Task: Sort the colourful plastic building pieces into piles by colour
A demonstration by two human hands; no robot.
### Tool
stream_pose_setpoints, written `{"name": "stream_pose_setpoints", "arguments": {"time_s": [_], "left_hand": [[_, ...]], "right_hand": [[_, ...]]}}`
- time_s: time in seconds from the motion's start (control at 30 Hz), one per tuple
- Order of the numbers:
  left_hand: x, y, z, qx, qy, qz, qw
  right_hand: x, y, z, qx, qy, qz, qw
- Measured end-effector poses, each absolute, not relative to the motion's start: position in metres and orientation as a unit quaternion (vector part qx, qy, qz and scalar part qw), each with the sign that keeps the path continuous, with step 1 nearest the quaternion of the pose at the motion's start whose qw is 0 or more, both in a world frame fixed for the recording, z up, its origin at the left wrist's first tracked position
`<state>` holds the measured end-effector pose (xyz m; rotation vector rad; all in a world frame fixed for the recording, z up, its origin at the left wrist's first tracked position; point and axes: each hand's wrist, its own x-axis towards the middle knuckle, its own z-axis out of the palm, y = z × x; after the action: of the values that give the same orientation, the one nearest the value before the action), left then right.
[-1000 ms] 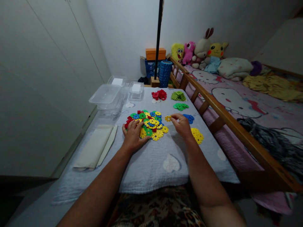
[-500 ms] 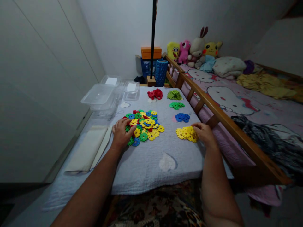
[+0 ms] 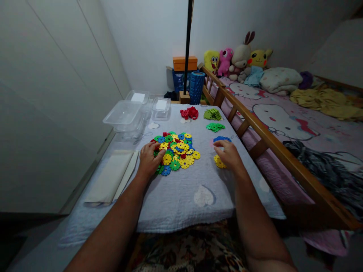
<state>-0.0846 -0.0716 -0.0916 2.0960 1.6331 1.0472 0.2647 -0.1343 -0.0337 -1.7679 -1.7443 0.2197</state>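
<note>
My left hand (image 3: 150, 156) rests with fingers apart on the left edge of a mixed heap of flower-shaped plastic discs (image 3: 181, 148) in yellow, green, blue and red. My right hand (image 3: 228, 153) is over the yellow disc pile (image 3: 219, 161) and hides much of it; its thumb and fingers are apart with nothing visible between them. Just beyond its fingertips lies the blue disc pile (image 3: 222, 139), partly covered by the hand. Farther back are a green disc pile (image 3: 215, 127), a lime-green pile (image 3: 212, 114) and a red pile (image 3: 189, 113).
Clear plastic containers (image 3: 124, 113) stand at the back left, with a smaller lidded one (image 3: 161, 105) beside them. Folded beige cloth (image 3: 110, 175) lies at the left. A wooden bed rail (image 3: 255, 132) borders the table's right side. A black pole (image 3: 187, 49) rises at the back.
My right hand has moved left from the right edge of the yellow pile to over it, near the blue pile. My left hand stays at the heap. The view has shifted slightly.
</note>
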Motion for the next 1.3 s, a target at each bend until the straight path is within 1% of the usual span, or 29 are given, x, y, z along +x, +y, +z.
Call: {"name": "stream_pose_setpoints", "arguments": {"time_s": [0.1,0.2,0.3,0.43,0.73,0.97,1.13,1.2,1.3], "left_hand": [[-0.084,-0.073,-0.090,0.727,0.559,0.370,0.144],[-0.084,-0.075,-0.090,0.731,0.551,0.376,0.146],[-0.084,-0.076,-0.090,0.735,0.552,0.366,0.143],[-0.080,-0.079,-0.088,0.745,0.563,0.332,0.135],[-0.075,-0.087,-0.087,0.761,0.569,0.284,0.125],[-0.077,-0.086,-0.088,0.767,0.558,0.287,0.135],[-0.078,-0.083,-0.089,0.768,0.556,0.289,0.134],[-0.079,-0.081,-0.090,0.767,0.553,0.297,0.137],[-0.080,-0.079,-0.089,0.763,0.550,0.310,0.137]], "right_hand": [[0.217,-0.119,-0.034,-0.620,-0.733,0.103,0.260],[0.179,-0.109,-0.046,-0.627,-0.743,0.095,0.215],[0.159,-0.105,-0.061,-0.660,-0.722,0.065,0.195],[0.156,-0.105,-0.071,-0.658,-0.728,0.042,0.189],[0.160,-0.108,-0.067,-0.647,-0.718,0.045,0.253],[0.177,-0.116,-0.057,-0.632,-0.692,0.082,0.339],[0.215,-0.123,-0.048,-0.655,-0.626,0.094,0.413],[0.234,-0.127,-0.044,-0.668,-0.604,0.098,0.424],[0.259,-0.134,-0.041,-0.691,-0.591,0.107,0.403]]}}
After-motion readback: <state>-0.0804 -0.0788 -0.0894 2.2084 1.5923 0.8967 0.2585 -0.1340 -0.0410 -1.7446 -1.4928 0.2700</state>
